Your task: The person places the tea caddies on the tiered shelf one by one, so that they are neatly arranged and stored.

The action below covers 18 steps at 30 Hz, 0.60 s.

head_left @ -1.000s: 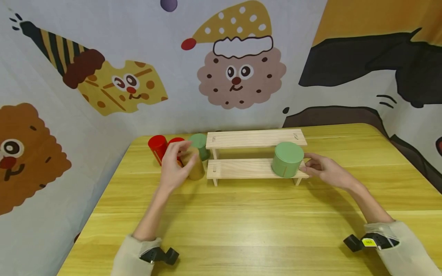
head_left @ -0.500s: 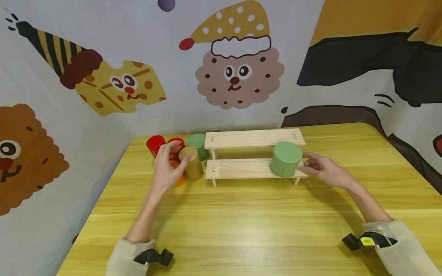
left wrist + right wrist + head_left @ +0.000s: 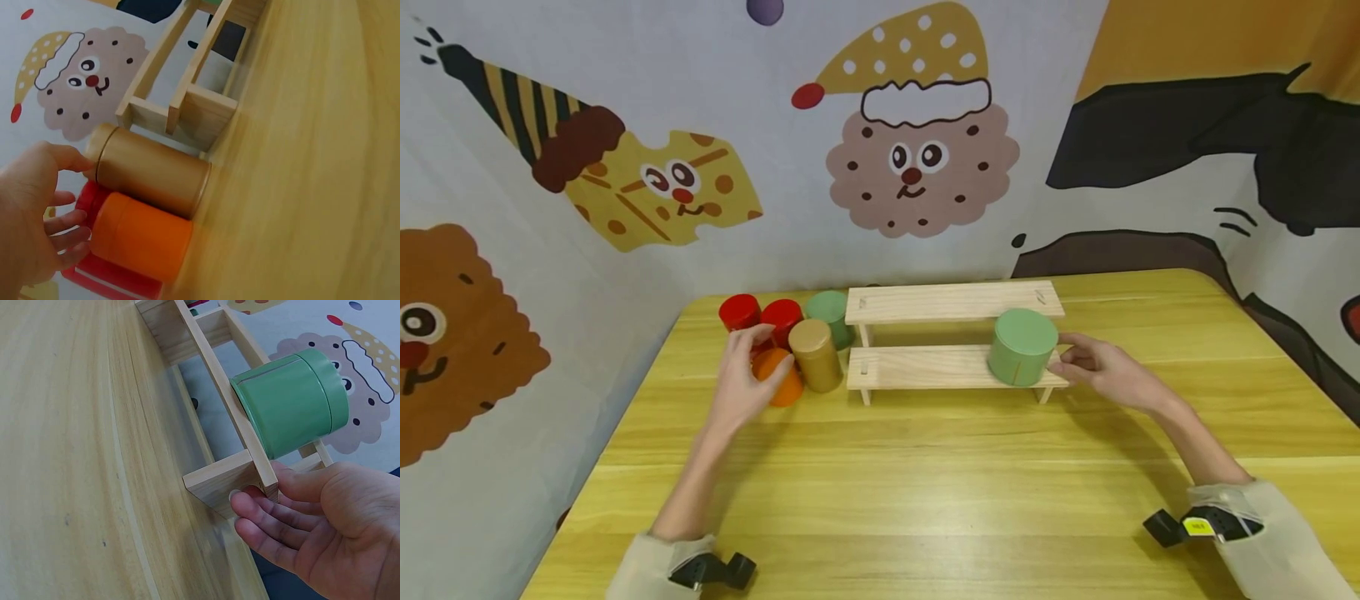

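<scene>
Five fingers of the left hand (image 3: 739, 385) are spread in a loose curve about the top of an orange can (image 3: 144, 237), the thumb apart from the other four (whether any of them touches it, I cannot tell). Those of the right hand (image 3: 1105, 371) pinch the right end of the lower board of a wooden stand (image 3: 925, 367), thumb above and bent fingers below. The orange can is a smooth, bright, upright cylinder with a faint seam near its top, standing on the bench (image 3: 887, 483) to the left of the stand; the stand itself is pale, grained wood, two boards on legs, the rear one higher. Just beside the orange can is one gold can (image 3: 820, 362), taller, with a lid line; behind these stand two red cans (image 3: 783, 315) and one slimmer green can (image 3: 830, 312), near the stand's left end. One large green can (image 3: 1021, 350) rests on the lower board towards its right end, close to the right hand, so there are six cans and one stand. The bench's left edge slants away past the left hand, its back edge meets a printed cloth (image 3: 820, 250), and its far right corner is rounded. Room for moving lies in front of the stand, between the two forearms, and also beyond the right hand.
</scene>
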Each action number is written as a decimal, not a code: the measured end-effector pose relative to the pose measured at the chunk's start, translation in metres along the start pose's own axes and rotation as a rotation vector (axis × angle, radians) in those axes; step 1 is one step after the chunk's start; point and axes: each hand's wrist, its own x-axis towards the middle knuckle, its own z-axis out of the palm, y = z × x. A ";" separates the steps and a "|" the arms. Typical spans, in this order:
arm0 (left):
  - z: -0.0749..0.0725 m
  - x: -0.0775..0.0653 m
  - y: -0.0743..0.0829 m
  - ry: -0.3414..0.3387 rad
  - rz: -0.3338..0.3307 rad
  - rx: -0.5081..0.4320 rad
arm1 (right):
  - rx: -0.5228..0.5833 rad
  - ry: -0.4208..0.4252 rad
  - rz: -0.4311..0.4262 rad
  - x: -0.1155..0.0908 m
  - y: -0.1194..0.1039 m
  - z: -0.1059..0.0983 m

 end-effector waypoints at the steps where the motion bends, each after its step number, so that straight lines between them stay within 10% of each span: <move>1: -0.001 -0.001 -0.001 -0.007 -0.009 0.006 | 0.000 0.000 0.000 0.000 0.000 0.000; 18: -0.004 -0.006 -0.025 -0.138 -0.103 0.079 | -0.008 0.004 0.006 0.000 -0.002 0.000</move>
